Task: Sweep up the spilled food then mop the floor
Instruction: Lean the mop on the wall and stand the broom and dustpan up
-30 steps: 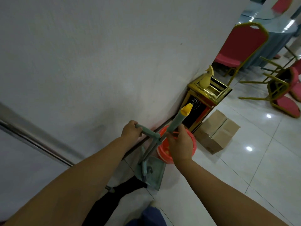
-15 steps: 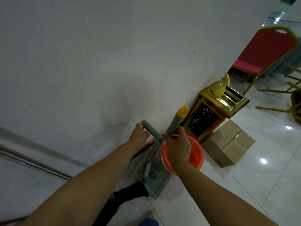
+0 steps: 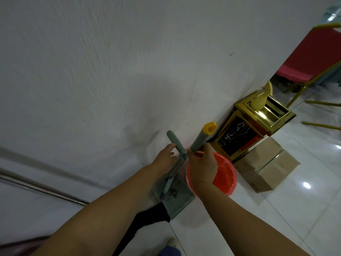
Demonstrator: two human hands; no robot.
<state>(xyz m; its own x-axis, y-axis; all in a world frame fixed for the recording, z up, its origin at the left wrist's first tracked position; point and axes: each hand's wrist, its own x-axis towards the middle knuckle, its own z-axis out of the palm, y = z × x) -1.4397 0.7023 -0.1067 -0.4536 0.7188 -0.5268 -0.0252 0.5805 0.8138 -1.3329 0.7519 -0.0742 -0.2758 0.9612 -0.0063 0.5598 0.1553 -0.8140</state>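
The broom (image 3: 198, 142) and dustpan (image 3: 175, 199) stand at centre frame, at the foot of the wall (image 3: 110, 71). The broom's handle runs from its yellow cap (image 3: 209, 127), upper right, down and to the left. The dustpan's stem rises just left of it, and the two meet between the hands. The right hand (image 3: 201, 167) has its fingers wrapped round the broom handle below the cap. The left hand (image 3: 164, 157) has fingers and thumb either side of the dustpan's grip, whose tip stands clear above them; how firmly they clasp cannot be told. Each tool thus lies in its own hand, long axis leaning toward the wall, so lifting both away looks like the coming move. The pan rests on the floor (image 3: 276, 218) and holds a few dark specks that cannot be identified. The red bin (image 3: 224, 175), just right of the pan and partly behind the right hand, is lined, its contents hidden. The gold bin (image 3: 258, 126), further right, has an open top with a yellow object (image 3: 260, 100) at its rim. The box (image 3: 267, 169) below it is closed. No spilled food is in view.
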